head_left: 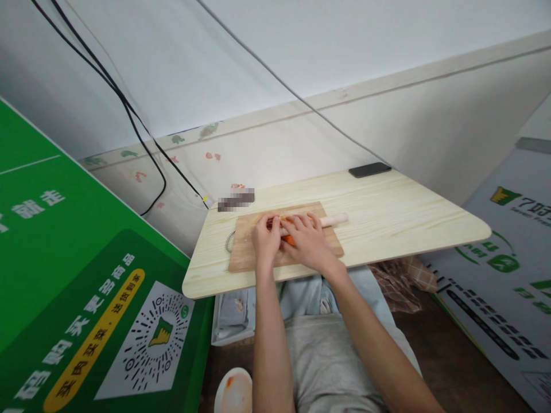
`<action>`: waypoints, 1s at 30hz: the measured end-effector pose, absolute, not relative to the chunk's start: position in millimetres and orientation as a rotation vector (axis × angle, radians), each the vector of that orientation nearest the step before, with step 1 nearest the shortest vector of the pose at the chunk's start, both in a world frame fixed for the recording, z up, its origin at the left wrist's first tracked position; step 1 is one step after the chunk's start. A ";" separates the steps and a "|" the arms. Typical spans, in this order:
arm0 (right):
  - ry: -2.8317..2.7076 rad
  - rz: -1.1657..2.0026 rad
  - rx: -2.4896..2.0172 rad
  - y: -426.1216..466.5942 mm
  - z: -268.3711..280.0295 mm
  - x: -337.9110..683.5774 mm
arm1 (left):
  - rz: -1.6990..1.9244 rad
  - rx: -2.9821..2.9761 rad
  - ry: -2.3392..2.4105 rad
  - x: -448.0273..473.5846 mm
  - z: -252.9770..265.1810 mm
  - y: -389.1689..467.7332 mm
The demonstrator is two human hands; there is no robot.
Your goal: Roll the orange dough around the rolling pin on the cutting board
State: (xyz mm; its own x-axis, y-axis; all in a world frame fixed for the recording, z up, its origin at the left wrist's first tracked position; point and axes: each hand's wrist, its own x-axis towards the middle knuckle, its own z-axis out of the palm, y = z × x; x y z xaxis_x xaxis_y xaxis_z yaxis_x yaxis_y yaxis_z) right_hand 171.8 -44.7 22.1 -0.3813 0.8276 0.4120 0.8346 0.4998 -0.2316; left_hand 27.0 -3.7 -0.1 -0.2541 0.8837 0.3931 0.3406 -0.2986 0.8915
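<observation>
On a wooden cutting board (243, 252) lies a pale wooden rolling pin (338, 219), slanting slightly up to the right. My right hand (306, 238) is draped over its middle, fingers curved across it toward the wall. Close beside it, my left hand (267, 236) is curled at the pin's left end, which it mostly hides. An orange piece (289, 239) shows between and beneath my hands; most of it is covered, and its kind is unclear. The board has a metal loop handle (229, 242) on its left side.
The board rests on a pale wood-grain table (387, 212) against the wall. A black phone (369, 170) lies at its back edge; a pixelated dark object (236, 199) is at back left. Below are a white box (233, 335) and a stained white lid-like item (233, 393). Green panels (99, 229) flank the left.
</observation>
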 end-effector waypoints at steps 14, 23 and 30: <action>-2.375 0.115 -1.278 -60.3 29.2 183.4 | 1.564 1.553 1.518 26.9 2.9 -7.4; -2.250 -0.046 -1.403 -45.1 20.8 165.8 | 1.573 1.551 1.498 27.1 1.6 -4.7; -2.361 0.078 -1.340 -61.3 30.5 178.6 | 1.557 1.562 1.510 26.4 1.6 -6.3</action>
State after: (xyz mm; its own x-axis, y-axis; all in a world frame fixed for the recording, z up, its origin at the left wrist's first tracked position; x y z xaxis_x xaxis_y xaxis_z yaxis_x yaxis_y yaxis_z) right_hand 178.6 -61.3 30.5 -0.4458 0.8313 0.3321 0.8075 0.5335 -0.2515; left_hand 26.4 -6.3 1.6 -0.2458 0.8878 0.3890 0.3617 -0.2883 0.8866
